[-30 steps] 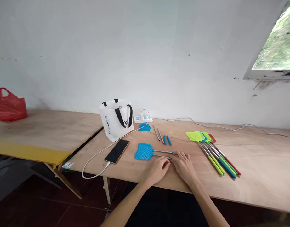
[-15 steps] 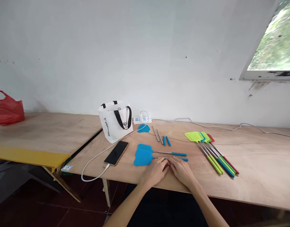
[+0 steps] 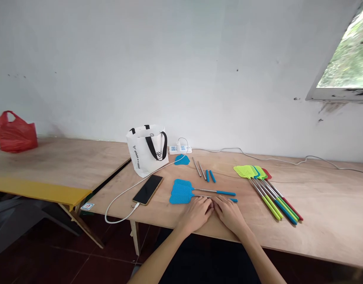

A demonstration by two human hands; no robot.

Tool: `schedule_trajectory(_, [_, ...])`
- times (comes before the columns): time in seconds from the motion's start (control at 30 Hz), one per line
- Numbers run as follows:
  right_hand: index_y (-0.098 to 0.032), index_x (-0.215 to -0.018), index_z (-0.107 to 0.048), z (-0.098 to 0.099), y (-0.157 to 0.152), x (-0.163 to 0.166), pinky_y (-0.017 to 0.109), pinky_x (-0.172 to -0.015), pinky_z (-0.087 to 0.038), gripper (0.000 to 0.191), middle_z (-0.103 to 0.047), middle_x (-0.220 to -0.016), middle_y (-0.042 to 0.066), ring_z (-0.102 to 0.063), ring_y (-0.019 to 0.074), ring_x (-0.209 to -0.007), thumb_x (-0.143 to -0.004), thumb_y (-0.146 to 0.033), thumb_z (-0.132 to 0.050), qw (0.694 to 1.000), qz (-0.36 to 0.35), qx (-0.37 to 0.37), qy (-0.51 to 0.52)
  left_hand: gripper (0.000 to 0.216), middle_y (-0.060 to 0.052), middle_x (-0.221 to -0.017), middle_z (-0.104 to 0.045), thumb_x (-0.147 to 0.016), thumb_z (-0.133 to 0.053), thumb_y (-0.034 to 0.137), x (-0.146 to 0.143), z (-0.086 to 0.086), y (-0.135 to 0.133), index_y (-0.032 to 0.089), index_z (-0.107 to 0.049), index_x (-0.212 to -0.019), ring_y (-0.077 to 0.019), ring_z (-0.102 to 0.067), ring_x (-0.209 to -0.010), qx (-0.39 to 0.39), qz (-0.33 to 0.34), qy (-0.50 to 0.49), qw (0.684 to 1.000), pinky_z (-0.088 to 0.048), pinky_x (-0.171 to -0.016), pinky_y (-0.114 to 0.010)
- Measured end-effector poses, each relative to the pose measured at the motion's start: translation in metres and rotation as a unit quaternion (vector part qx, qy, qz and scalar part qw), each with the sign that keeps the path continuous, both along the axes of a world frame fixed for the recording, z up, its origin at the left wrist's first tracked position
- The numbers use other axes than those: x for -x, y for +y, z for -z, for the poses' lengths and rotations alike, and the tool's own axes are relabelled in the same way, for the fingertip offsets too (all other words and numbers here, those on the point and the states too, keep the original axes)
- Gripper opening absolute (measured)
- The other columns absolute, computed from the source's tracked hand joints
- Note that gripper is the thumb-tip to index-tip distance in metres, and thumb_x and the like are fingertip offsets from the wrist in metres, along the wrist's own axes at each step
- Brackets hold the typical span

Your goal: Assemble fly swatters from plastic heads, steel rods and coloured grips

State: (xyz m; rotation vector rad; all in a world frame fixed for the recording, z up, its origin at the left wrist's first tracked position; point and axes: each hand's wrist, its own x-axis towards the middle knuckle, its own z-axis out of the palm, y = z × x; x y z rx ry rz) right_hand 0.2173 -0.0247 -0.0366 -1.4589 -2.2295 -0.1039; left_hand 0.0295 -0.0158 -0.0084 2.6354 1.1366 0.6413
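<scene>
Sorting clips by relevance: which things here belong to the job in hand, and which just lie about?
In hand: two blue mesh fly swatters at left hand and right hand; loose metal rods.
Lying about: white tote bag, black phone, red plastic bag.

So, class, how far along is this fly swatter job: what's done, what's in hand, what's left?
Done, it seems: the bundle of whole swatters at right, and the far blue swatter just beyond the hands. In hand: the left hand and right hand rest on the shaft of the nearer blue swatter. Left, probably: a loose blue head, two metal rods and two blue grips lie unjoined farther back.
</scene>
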Motion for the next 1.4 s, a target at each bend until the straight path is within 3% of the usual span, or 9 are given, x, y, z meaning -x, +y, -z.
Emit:
schedule_trajectory(0.13, [-0.026,-0.108,-0.065,0.0012,0.001,-0.0005,0.03,-0.079,-0.045,0.028,-0.072,-0.098,0.004,-0.068,0.0204,-0.092,-0.101,-0.018,-0.04,1.0,-0.003,-0.007,0.001,0.005,-0.003,-0.104,-0.07,-0.099,-0.057,0.023,0.0005,0.0017,0.0016,0.02,-0.061,-0.097,-0.0226,-0.064,-0.102,-0.011,0.003,0.002,1.0,-0.048,-0.09,-0.035])
schedule_trajectory(0.33, [-0.024,-0.095,-0.062,0.0025,0.0023,-0.0001,0.029,-0.076,-0.045,0.027,-0.071,-0.094,0.005,-0.068,0.0198,-0.087,-0.102,-0.018,-0.036,1.0,-0.006,-0.02,0.018,0.005,-0.004,-0.103,-0.07,-0.099,-0.058,0.022,0.0002,0.0002,0.0002,0.02,-0.062,-0.098,-0.0224,-0.064,-0.1,-0.019,0.0,0.005,1.0,-0.048,-0.089,-0.035])
schedule_trajectory(0.67, [-0.023,-0.105,-0.06,0.0008,0.0014,0.0003,0.031,-0.081,-0.048,0.022,-0.072,-0.102,0.005,-0.069,0.0207,-0.094,-0.102,-0.018,-0.038,0.999,-0.013,-0.012,0.035,0.005,-0.004,-0.106,-0.068,-0.1,-0.057,0.025,0.0008,-0.0021,-0.0004,0.021,-0.06,-0.1,-0.0229,-0.064,-0.104,-0.006,-0.003,0.017,1.0,-0.048,-0.09,-0.035])
schedule_trajectory(0.93, [-0.025,-0.099,-0.062,-0.0048,-0.0009,0.0013,0.029,-0.077,-0.05,0.022,-0.066,-0.102,0.005,-0.067,0.0189,-0.091,-0.104,-0.023,-0.04,1.0,-0.006,-0.01,0.015,0.008,-0.004,-0.113,-0.063,-0.1,-0.057,0.03,0.0027,-0.0046,-0.0027,0.022,-0.058,-0.102,-0.0224,-0.063,-0.102,0.001,-0.01,0.032,0.999,-0.049,-0.087,-0.033])
schedule_trajectory(1.13, [-0.024,-0.102,-0.063,-0.0026,-0.0007,0.0006,0.028,-0.075,-0.051,0.022,-0.063,-0.105,0.006,-0.066,0.0183,-0.089,-0.1,-0.016,-0.042,1.0,-0.002,-0.02,0.009,0.015,-0.005,-0.114,-0.062,-0.1,-0.058,0.033,0.0025,-0.0035,-0.0029,0.022,-0.058,-0.11,-0.0237,-0.063,-0.104,0.001,-0.006,0.025,1.0,-0.05,-0.09,-0.035])
schedule_trajectory(1.4, [-0.025,-0.102,-0.063,-0.0009,-0.0002,-0.0008,0.031,-0.083,-0.052,0.027,-0.065,-0.106,0.006,-0.065,0.0195,-0.094,-0.095,-0.011,-0.04,0.999,-0.012,-0.008,0.029,0.012,-0.006,-0.114,-0.062,-0.101,-0.056,0.032,0.003,-0.0068,-0.0048,0.022,-0.06,-0.107,-0.0231,-0.064,-0.102,0.006,-0.007,0.023,1.0,-0.051,-0.087,-0.035])
